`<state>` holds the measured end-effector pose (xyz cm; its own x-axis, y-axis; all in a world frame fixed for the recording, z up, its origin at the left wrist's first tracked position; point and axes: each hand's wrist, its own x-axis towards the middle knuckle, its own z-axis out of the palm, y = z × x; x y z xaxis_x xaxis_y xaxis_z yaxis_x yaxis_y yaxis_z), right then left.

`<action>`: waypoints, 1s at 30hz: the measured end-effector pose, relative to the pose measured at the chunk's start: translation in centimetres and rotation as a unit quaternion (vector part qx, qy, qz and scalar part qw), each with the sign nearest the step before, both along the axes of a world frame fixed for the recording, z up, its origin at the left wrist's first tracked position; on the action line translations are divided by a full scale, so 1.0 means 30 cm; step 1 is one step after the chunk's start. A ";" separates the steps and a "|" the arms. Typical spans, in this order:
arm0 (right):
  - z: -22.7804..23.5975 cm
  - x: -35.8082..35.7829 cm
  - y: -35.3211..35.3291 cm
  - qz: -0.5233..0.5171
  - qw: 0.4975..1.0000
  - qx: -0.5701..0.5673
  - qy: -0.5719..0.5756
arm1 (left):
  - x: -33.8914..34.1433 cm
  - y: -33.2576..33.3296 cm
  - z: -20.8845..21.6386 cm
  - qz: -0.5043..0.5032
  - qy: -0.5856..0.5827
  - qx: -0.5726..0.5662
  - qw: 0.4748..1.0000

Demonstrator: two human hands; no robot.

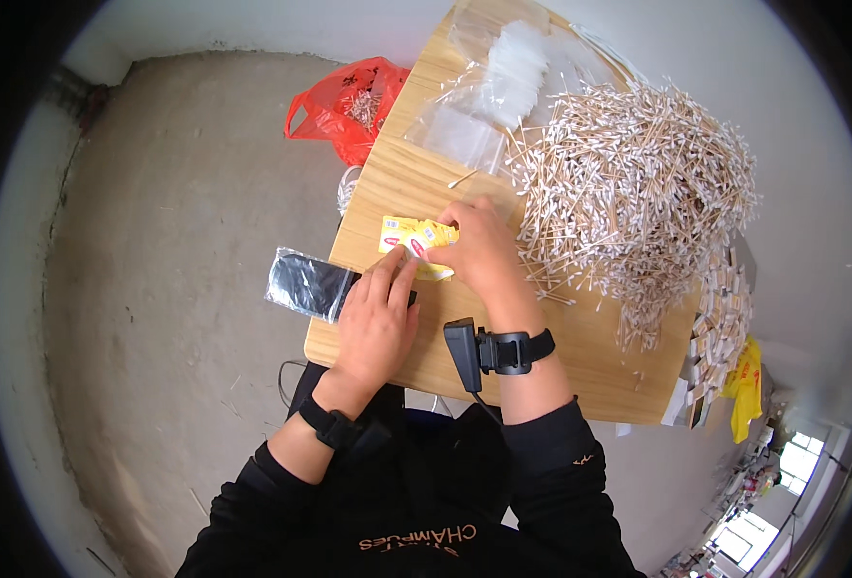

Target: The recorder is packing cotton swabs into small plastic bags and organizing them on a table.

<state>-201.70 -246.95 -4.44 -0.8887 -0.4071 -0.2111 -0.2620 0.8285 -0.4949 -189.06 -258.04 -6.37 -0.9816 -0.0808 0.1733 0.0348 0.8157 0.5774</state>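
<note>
A small spread of yellow cards [402, 229] with red and white print lies near the table's left edge. My right hand [482, 249] is curled round their right side, thumb and fingers closed on the cards. From the near side my left hand [378, 313] reaches in, fingers stretched out and fingertips touching the cards' lower edge. Under and beside that hand is a flat black object in a clear plastic sleeve [310, 283], sticking out past the table edge; my hand hides part of it. Both wrists wear black straps.
A big heap of cotton swabs [638, 183] covers the right of the wooden table [580, 371]. Clear plastic bags [464, 135] lie at the far end. A red bag [339, 106] holding swabs hangs beyond the left edge. Small packs [720, 332] and a yellow bag [747, 385] are at the right.
</note>
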 end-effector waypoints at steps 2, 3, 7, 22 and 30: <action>0.011 0.013 -0.014 -0.011 0.999 0.011 -0.034 | 0.000 -0.001 0.005 -0.002 0.001 0.011 1.000; 0.015 0.019 -0.021 -0.024 0.997 0.020 -0.067 | 0.006 -0.001 0.004 0.002 0.001 0.018 1.000; -0.054 0.033 -0.004 -0.041 0.997 -0.040 -0.051 | 0.007 -0.019 0.003 -0.007 0.010 0.074 0.997; -0.101 0.174 -0.019 -0.133 0.957 -0.232 0.116 | -0.139 -0.128 -0.102 -0.009 -0.044 0.215 0.976; -0.149 0.191 0.007 -0.153 0.944 -0.276 0.101 | -0.110 -0.083 -0.142 -0.015 -0.038 0.229 0.973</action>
<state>-195.97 -246.75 -8.92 -0.9818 -0.1233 0.1448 -0.1879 0.5117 -0.8384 -192.36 -260.54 -10.63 -0.9933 -0.1036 0.0519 -0.0032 0.4724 0.8814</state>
